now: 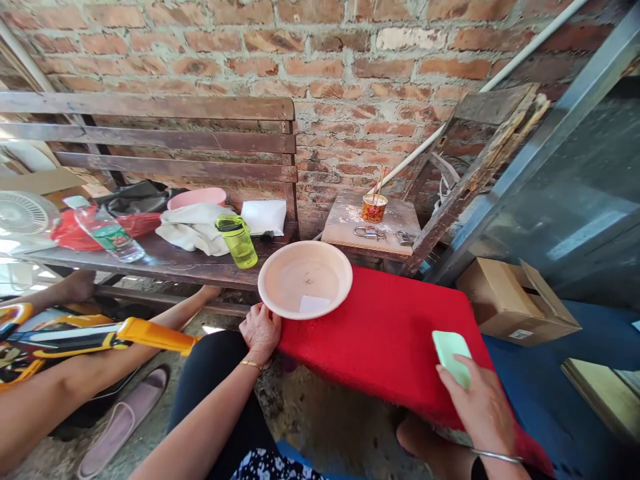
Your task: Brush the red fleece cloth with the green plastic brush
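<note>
A pale pink plastic basin (340,275) rests on the left end of a red cloth-covered bench (370,347). Inside it lies a small white rectangular piece (314,304). My left hand (260,330) has its fingers curled at the basin's near-left rim, by the bench corner; its fingertips are partly hidden. Over the right part of the red cloth, my right hand (480,400) grips a mint-green block (453,350) with rounded corners, thumb on one side and fingers on the other. Its exact kind I cannot make out.
Behind the basin, a wooden bench (165,260) carries a green water bottle (240,243), white cloth (193,230) and a clear bottle (113,237). A small stool (340,230) bears a red cup (374,208) and padlock (369,232). A cardboard box (515,300) stands right. Another person's legs (90,367) extend at left.
</note>
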Available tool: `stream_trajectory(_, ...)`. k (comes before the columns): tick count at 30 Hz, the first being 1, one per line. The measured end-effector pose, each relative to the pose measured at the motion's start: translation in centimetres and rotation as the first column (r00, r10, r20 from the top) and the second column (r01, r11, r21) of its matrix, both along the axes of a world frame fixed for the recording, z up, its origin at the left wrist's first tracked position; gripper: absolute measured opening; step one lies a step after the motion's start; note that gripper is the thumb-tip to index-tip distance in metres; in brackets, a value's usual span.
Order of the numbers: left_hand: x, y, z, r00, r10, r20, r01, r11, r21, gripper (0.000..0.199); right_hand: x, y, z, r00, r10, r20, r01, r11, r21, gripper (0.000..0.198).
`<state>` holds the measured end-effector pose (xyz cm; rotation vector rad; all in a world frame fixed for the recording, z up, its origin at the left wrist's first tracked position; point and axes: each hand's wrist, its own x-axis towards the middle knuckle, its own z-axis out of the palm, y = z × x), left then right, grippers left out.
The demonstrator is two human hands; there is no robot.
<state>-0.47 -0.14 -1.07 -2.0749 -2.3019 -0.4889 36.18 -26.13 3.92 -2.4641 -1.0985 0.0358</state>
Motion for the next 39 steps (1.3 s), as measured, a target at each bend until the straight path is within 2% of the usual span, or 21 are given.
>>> stream_trajectory(2, 0.0, 0.0, 0.1, 1.000, 0.000, 0.004, 0.000, 1.000, 0.000, 0.021, -3.7, 3.0, -0.5, 0.978, 0.208, -0.022, -0.206, 0.977, 0.063, 0.048)
stream_trajectory(5, 0.0, -0.1, 0.3, 1.000, -0.005, 0.010, 0.005, 1.000, 0.005, 0.020, -9.7, 6.9, -0.7, 0.891, 0.455, 0.009, -0.455, 0.890, 0.043, 0.030)
stream_trajectory(8, 0.0, 0.0, 0.3, 1.000, -0.008, 0.021, 0.007, 1.000, 0.005, 0.020, -14.7, 9.5, -0.1, 0.810, 0.585, 0.035, -0.583, 0.810, -0.065, 0.023)
stream_trajectory(11, 0.0, 0.0, 0.1, 0.999, 0.001, 0.037, -0.001, 1.000, 0.004, 0.020, -17.0, 11.0, 0.5, 0.759, 0.650, 0.007, -0.643, 0.752, -0.143, 0.023)
stream_trajectory(13, 0.0, 0.1, 0.0, 0.999, 0.010, 0.047, -0.010, 1.000, 0.004, 0.020, -16.6, 11.6, 0.6, 0.760, 0.649, -0.023, -0.642, 0.746, -0.174, 0.025)
stream_trajectory(15, -0.1, 0.1, -0.2, 0.999, 0.008, 0.049, -0.008, 1.000, 0.005, 0.021, -14.6, 11.7, 0.4, 0.794, 0.607, -0.036, -0.600, 0.772, -0.211, 0.028)
stream_trajectory(18, -0.1, 0.2, -0.2, 0.999, -0.003, 0.035, 0.003, 1.000, 0.004, 0.022, -9.1, 10.7, 0.3, 0.864, 0.503, -0.003, -0.483, 0.827, -0.288, 0.032)
stream_trajectory(21, -0.1, 0.1, 0.0, 1.000, -0.006, 0.009, 0.006, 1.000, -0.010, 0.023, -2.0, 8.3, 1.0, 0.942, 0.333, 0.033, -0.293, 0.869, -0.399, 0.040)
stream_trajectory(24, -0.1, 0.1, 0.1, 1.000, -0.011, -0.013, 0.010, 1.000, -0.023, 0.024, 4.6, 5.2, 2.5, 0.995, 0.089, 0.046, -0.050, 0.840, -0.541, 0.049)
stream_trajectory(27, -0.2, 0.2, -0.1, 0.999, -0.014, -0.029, 0.013, 1.000, -0.027, 0.023, 8.0, 3.2, 4.1, 0.990, -0.088, 0.112, 0.138, 0.783, -0.606, 0.054)
stream_trajectory(28, -0.3, 0.2, -0.2, 0.999, -0.014, -0.036, 0.013, 1.000, -0.028, 0.023, 8.2, 3.0, 4.5, 0.987, -0.109, 0.116, 0.157, 0.783, -0.601, 0.055)
stream_trajectory(30, -0.4, 0.3, -0.3, 0.999, -0.015, -0.050, 0.013, 0.999, -0.033, 0.023, 7.0, 3.7, 4.8, 0.995, -0.071, 0.065, 0.095, 0.826, -0.555, 0.054)
stream_trajectory(33, -0.5, 0.4, -0.4, 0.998, -0.010, -0.062, 0.007, 0.999, -0.048, 0.024, 2.6, 6.5, 4.4, 0.990, 0.137, -0.018, -0.131, 0.897, -0.422, 0.044)
stream_trajectory(34, -0.6, 0.5, -0.4, 0.998, -0.006, -0.063, 0.003, 0.999, -0.054, 0.025, 0.8, 7.6, 4.1, 0.973, 0.229, -0.018, -0.219, 0.899, -0.379, 0.040)
stream_trajectory(36, -0.6, 0.5, -0.3, 0.998, 0.001, -0.065, -0.006, 0.998, -0.069, 0.027, -2.4, 9.6, 3.4, 0.924, 0.383, 0.004, -0.360, 0.872, -0.331, 0.033)
stream_trajectory(39, -0.8, 0.7, -0.4, 0.997, 0.007, -0.080, -0.014, 0.996, -0.092, 0.029, -4.8, 11.6, 2.5, 0.879, 0.477, 0.012, -0.448, 0.835, -0.319, 0.029)
